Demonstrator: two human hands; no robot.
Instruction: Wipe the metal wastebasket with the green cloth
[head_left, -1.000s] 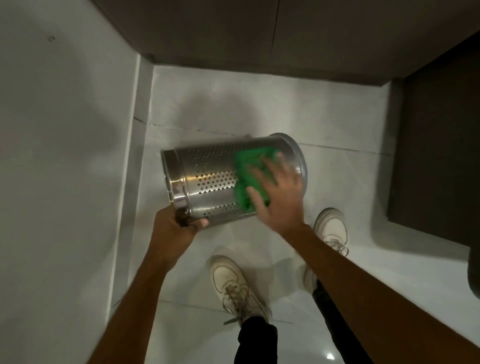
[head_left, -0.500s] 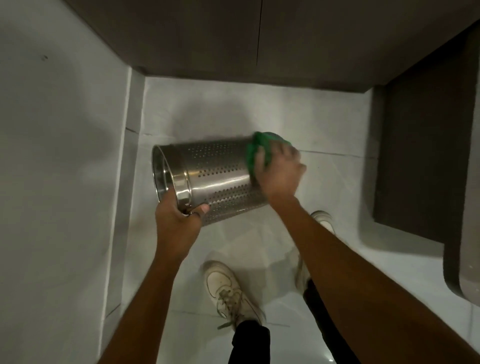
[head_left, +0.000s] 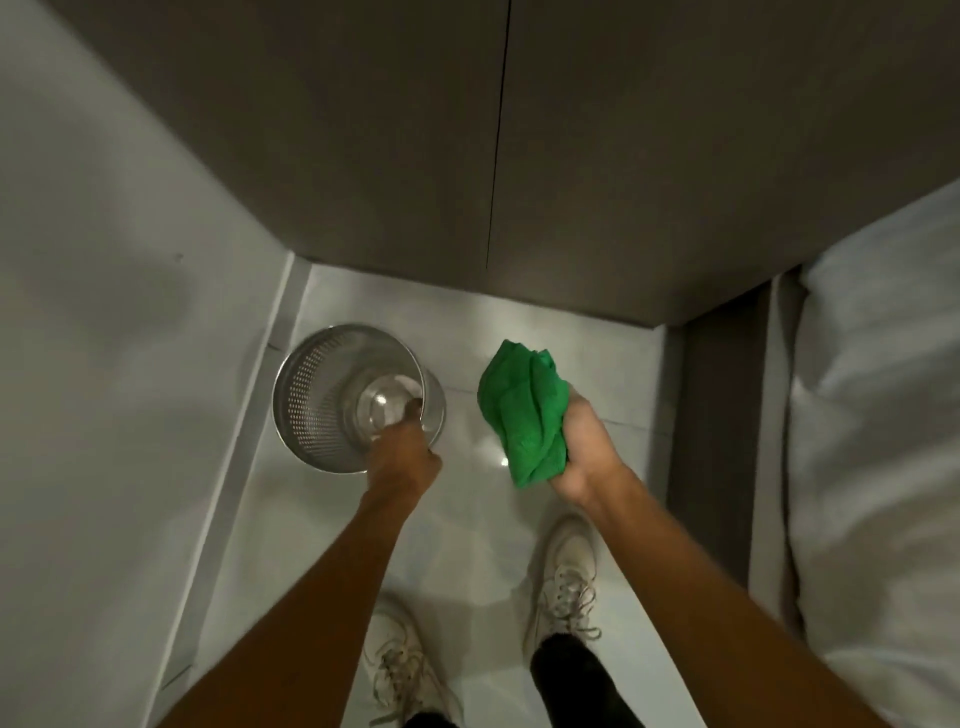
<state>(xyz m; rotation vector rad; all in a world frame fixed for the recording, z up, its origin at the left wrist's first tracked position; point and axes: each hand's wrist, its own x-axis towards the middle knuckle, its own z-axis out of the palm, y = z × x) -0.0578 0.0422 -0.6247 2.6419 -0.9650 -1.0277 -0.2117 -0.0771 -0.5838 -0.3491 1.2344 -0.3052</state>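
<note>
The perforated metal wastebasket (head_left: 317, 395) stands upright in the floor's left corner, its open mouth facing up and its shiny bottom visible inside. My left hand (head_left: 402, 452) grips its near rim, with a finger hooked over the edge. My right hand (head_left: 584, 449) is apart from the basket, out to the right, shut on the bunched green cloth (head_left: 524, 410), which hangs above the white floor.
A pale wall (head_left: 104, 364) runs along the left and a dark cabinet front (head_left: 467, 182) closes the back. A bed with white bedding (head_left: 883, 441) lies on the right. My two white sneakers (head_left: 566, 577) stand on the glossy tile floor (head_left: 467, 545).
The basket went from lying sideways in the air to standing upright in the left corner. My right hand came off it with the cloth and moved right. The camera tilted up.
</note>
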